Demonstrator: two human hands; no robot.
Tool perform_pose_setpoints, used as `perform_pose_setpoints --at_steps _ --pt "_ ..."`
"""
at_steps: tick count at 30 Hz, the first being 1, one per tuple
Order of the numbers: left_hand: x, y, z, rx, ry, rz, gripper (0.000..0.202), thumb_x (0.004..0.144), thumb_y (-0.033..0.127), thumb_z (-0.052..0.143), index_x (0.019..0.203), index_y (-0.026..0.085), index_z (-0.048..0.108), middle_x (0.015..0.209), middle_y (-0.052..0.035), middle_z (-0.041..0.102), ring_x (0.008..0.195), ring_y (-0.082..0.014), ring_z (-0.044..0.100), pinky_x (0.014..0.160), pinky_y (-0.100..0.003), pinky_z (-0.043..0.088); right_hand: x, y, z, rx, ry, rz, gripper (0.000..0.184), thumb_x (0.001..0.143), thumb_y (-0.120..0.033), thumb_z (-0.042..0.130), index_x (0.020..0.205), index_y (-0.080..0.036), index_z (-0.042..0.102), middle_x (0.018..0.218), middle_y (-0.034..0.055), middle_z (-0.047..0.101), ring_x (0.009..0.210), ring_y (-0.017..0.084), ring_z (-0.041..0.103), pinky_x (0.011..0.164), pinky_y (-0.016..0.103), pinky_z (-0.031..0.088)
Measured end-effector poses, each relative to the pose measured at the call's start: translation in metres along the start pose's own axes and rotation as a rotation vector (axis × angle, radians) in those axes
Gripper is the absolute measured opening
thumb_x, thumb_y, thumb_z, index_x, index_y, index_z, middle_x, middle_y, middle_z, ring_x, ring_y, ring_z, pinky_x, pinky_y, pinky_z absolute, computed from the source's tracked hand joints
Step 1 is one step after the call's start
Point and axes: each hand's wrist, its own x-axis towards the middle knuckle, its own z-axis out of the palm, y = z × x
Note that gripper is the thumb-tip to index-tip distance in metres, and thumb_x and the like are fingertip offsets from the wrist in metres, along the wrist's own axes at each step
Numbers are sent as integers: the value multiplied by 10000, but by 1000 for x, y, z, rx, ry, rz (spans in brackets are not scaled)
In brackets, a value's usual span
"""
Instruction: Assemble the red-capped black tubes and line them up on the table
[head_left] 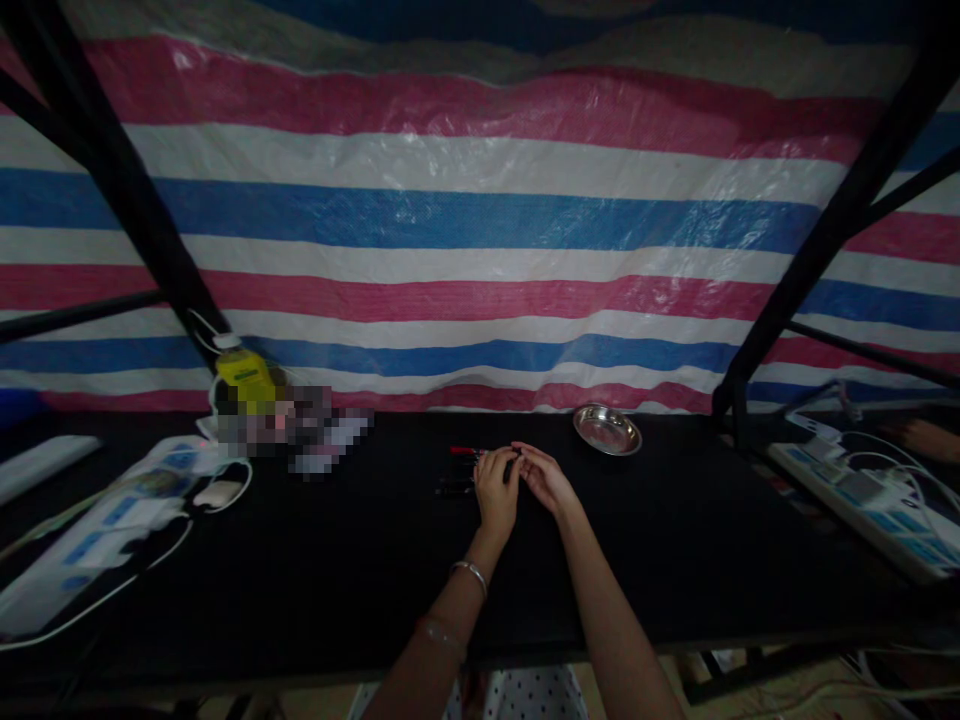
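Two bare hands meet on the black tabletop (pixel 315 560), a little past its middle, toward the far edge. The left hand (pixel 496 495) and the right hand (pixel 546 478) touch at the fingertips. The fingers of both hands are bent and close together. A small dark thing (pixel 513 464) sits right where the fingertips meet. It is too dark to tell if either hand is pinching it or only touching it.

A thin red-tipped stick (pixel 465 451) lies flat just beside the left hand, on the side nearer the far edge. Two dark sticks (pixel 453 489) lie just to the left of that hand. A shiny bracelet (pixel 470 572) is on the left wrist.

A round metal dish (pixel 607 429) sits near the far edge, to the right of the hands and apart from them. A yellow bottle (pixel 244 376) stands near the far left corner. A white power strip (pixel 90 545) lies by the left edge, and another power strip (pixel 862 500) lies off to the right.
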Motion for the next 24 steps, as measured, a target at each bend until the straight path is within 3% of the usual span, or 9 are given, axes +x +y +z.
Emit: perform_pose_setpoints --at_steps 5,9,11,14,17,19,21,24 --pt "3 4 -5 81 20 -24 140 843 282 514 877 220 635 972 -56 612 953 -207 534 855 -361 409 1 2 -1 13 23 -2 242 639 -129 696 880 -124 683 775 30 678 681 93 612 662 177 483" --pt "0 5 -1 101 6 -62 282 801 331 570 1055 208 572 1074 -84 570 1026 -233 506 886 -383 396 4 2 -2 39 59 -18 216 670 -130 675 886 -124 673 754 37 677 652 95 623 602 158 499" --pt "-3 7 0 92 3 -53 381 795 347 573 1136 188 513 1120 -103 549 1071 -241 485 913 -394 380 5 1 -3 85 88 -17 198 689 -122 658 886 -134 666 725 27 673 617 84 621 563 140 500" --pt "-2 8 -6 88 -41 -13 358 817 322 535 1146 186 499 1160 -106 536 1106 -235 467 923 -386 369 7 -4 -5 235 152 -31 172 714 -94 617 870 -148 663 703 8 666 627 70 628 588 121 514" --pt "18 -4 -31 152 0 -120 217 819 314 521 1002 213 578 1133 -81 565 1075 -238 497 891 -389 371 8 -8 -10 341 213 -96 167 725 -71 589 837 -169 665 731 5 674 707 72 646 678 130 531" --pt "38 -21 -56 190 -7 -230 170 827 306 502 936 222 602 1005 -44 631 978 -216 556 871 -379 373 10 -8 -12 312 240 -131 162 711 -75 606 822 -177 668 759 13 682 744 88 654 691 146 540" --pt "57 -45 -82 218 -127 -336 157 827 298 496 875 219 622 855 -13 672 879 -194 599 827 -341 391 12 -4 -11 223 254 -140 168 670 -93 658 822 -164 673 761 31 688 751 113 661 675 162 544" --pt "71 -82 -109 328 -329 -552 162 806 303 520 858 224 651 894 -9 691 894 -194 613 761 -293 403 15 6 -6 60 255 -148 263 594 -162 744 845 -129 675 736 59 690 731 157 669 653 206 544"
